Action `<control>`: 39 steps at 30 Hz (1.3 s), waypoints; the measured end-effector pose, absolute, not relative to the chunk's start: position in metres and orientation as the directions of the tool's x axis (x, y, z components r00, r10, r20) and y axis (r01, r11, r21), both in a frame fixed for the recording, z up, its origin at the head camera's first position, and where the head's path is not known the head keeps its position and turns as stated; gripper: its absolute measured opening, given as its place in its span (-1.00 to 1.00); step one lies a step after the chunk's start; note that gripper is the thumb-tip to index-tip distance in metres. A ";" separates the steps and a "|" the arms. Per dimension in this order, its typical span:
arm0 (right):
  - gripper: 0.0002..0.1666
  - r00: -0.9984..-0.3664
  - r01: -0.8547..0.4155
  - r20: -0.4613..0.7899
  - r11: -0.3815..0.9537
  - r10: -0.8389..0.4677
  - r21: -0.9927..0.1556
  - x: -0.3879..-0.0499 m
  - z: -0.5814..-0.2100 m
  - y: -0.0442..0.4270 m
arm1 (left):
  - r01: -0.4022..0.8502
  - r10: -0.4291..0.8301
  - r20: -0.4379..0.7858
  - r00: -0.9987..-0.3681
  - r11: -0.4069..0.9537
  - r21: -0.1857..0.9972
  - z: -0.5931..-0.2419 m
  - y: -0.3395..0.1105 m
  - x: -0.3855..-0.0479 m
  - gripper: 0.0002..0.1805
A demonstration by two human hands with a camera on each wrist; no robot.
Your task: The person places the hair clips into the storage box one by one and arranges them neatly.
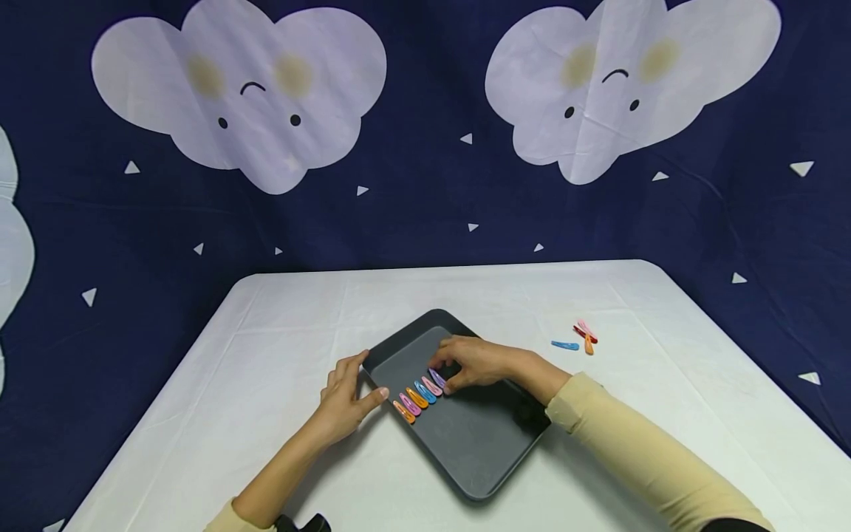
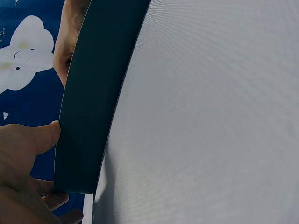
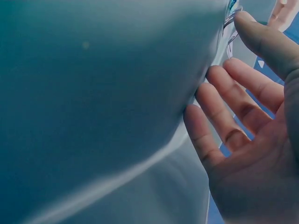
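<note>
A dark grey rectangular tray (image 1: 475, 436) lies at an angle on the white table. My left hand (image 1: 346, 403) grips its left corner; in the left wrist view the thumb (image 2: 47, 137) presses the rim and the fingers bend round the end. Inside, snap hair clips form a row along the left edge, among them an orange clip (image 1: 403, 411), a blue clip (image 1: 425, 392) and a pink clip (image 1: 431, 386). At the row's far end my right hand (image 1: 482, 362) holds a purple hair clip (image 1: 436, 377) between thumb and index finger. Its other fingertips rest on the tray floor.
Right of the tray, a loose blue clip (image 1: 565, 345) lies on the white table (image 1: 299, 318) beside a small pile with a red clip (image 1: 594, 339), an orange clip (image 1: 589, 347) and a pink one. A dark blue cloud-patterned cloth (image 1: 425, 214) hangs behind the table.
</note>
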State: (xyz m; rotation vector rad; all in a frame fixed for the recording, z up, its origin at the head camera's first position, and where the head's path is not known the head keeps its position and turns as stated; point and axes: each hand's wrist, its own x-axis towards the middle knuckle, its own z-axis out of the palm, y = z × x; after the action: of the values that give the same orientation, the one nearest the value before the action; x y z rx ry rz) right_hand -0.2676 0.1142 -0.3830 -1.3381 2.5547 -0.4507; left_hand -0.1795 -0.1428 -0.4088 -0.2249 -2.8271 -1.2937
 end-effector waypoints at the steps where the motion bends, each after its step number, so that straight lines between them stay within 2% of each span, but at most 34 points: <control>1: -0.47 -0.560 -0.758 -0.052 0.537 -0.827 -0.370 -0.268 -0.384 0.114 | 0.140 0.121 0.080 -0.989 0.645 0.751 -0.408 -0.143 -0.179 -0.17; 31: -0.40 -0.581 -0.727 -0.065 0.554 -0.811 -0.406 -0.268 -0.391 0.118 | 0.146 0.129 0.082 -0.988 0.646 0.749 -0.408 -0.143 -0.179 -0.17; 39: -0.48 -0.598 -0.728 0.011 0.537 -0.801 -0.427 -0.266 -0.381 0.123 | 0.143 0.128 0.079 -0.989 0.651 0.746 -0.408 -0.143 -0.179 -0.16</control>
State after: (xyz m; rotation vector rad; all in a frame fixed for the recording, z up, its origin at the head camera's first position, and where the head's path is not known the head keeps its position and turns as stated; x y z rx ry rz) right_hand -0.2665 0.1229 -0.3813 -1.3011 2.5872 -0.5868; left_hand -0.1786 -0.1431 -0.4076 -0.2328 -2.8366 -1.2841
